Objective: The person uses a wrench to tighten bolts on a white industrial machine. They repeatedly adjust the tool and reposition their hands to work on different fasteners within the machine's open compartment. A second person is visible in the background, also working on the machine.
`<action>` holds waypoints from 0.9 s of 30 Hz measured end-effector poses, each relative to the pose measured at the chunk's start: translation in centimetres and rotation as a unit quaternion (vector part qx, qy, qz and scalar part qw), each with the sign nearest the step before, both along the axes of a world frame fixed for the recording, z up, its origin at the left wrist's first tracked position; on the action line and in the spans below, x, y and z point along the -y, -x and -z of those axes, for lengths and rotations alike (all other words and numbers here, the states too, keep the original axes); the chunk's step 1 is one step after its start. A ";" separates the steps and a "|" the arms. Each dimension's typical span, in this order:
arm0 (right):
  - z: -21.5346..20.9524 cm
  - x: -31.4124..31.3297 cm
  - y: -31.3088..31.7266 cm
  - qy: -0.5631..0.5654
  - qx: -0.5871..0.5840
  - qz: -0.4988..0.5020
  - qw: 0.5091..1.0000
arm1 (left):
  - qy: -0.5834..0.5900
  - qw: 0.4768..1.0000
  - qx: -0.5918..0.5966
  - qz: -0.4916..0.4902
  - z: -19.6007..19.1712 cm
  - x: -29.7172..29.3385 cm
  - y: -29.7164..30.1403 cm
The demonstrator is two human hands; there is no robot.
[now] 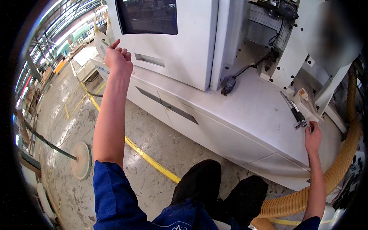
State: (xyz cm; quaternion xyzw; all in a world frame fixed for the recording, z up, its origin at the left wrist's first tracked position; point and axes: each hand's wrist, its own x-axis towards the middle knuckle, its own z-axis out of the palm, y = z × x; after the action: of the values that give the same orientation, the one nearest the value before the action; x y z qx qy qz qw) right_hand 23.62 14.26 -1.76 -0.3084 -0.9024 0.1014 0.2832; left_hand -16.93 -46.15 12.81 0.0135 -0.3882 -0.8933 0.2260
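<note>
My left hand (118, 57) is raised in front of the white machine cabinet (195, 57), below and left of its dark window (147, 17). Its index finger points up and the other fingers curl loosely, with nothing visible in them. My right hand (313, 138) rests on the right part of the machine's white ledge (249, 111), fingers bent, thumb a little apart. Its fingertips are beside the end of a narrow white box-like piece (306, 107). Close by lie slender metal tools with black parts (296, 113); their exact kind is unclear.
A black cable connector (229, 85) lies on the ledge. A ribbed tan hose (341, 168) curves around my right forearm. Yellow lines (147, 157) mark the grey floor (149, 138). At the left stands a round base with a slanting pole (81, 160). A blurred pale shape covers the upper right.
</note>
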 end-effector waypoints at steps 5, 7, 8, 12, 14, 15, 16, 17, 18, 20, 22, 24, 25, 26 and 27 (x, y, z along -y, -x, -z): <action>0.2 0.0 -0.5 -0.013 0.011 0.034 0.999 | 0.050 0.999 -0.017 -0.009 1.0 -2.8 -0.9; 0.7 -0.1 -0.2 -0.027 0.006 0.023 0.999 | 0.113 0.992 -0.059 -0.013 2.6 -3.8 -1.2; 0.5 0.3 0.2 -0.012 -0.027 0.003 1.000 | 0.125 0.987 -0.094 0.039 2.9 -5.0 -2.3; 0.1 0.8 1.4 -0.021 -0.001 0.031 0.999 | 0.368 0.876 -0.275 0.147 5.7 -9.9 -8.3; 0.0 0.9 1.2 -0.030 -0.004 0.029 0.999 | 0.513 0.761 -0.374 0.133 6.7 -13.0 -10.6; 0.2 0.7 1.0 -0.026 -0.011 0.030 0.999 | 0.566 0.680 -0.448 0.129 6.5 -15.1 -12.3; 0.2 0.7 0.6 -0.033 -0.014 0.036 0.999 | 0.597 0.641 -0.455 0.160 6.9 -16.7 -13.2; 0.1 0.8 0.4 -0.041 -0.017 0.038 0.998 | 0.628 0.599 -0.460 0.188 7.2 -17.9 -13.9; 0.1 0.8 0.3 -0.035 -0.031 0.041 0.998 | 0.670 0.577 -0.418 0.209 7.6 -19.0 -14.4; 0.0 1.1 0.5 -0.024 -0.062 0.041 0.997 | 0.684 0.591 -0.377 0.202 11.6 -21.0 -13.9; -0.7 2.2 0.6 -0.018 -0.057 0.065 0.996 | 0.727 0.537 -0.384 0.190 12.5 -22.0 -14.2; -1.1 2.7 0.2 -0.004 -0.037 0.095 0.995 | 0.715 0.557 -0.373 0.200 12.3 -22.6 -14.7; -1.1 2.9 0.2 0.007 -0.017 0.107 0.994 | 0.710 0.566 -0.366 0.205 12.4 -22.5 -14.8; -1.4 2.8 0.1 0.013 0.002 0.119 0.993 | 0.713 0.569 -0.356 0.202 12.7 -22.2 -14.7; -1.4 2.3 -0.1 0.020 0.014 0.111 0.994 | 0.711 0.576 -0.351 0.198 13.0 -22.3 -14.1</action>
State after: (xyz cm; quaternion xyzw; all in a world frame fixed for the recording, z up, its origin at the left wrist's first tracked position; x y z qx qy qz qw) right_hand 23.75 11.92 -0.39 -0.4136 -0.8644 0.0832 0.2734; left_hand -2.81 -23.89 -0.24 -0.5439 -0.7821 -0.2876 0.0989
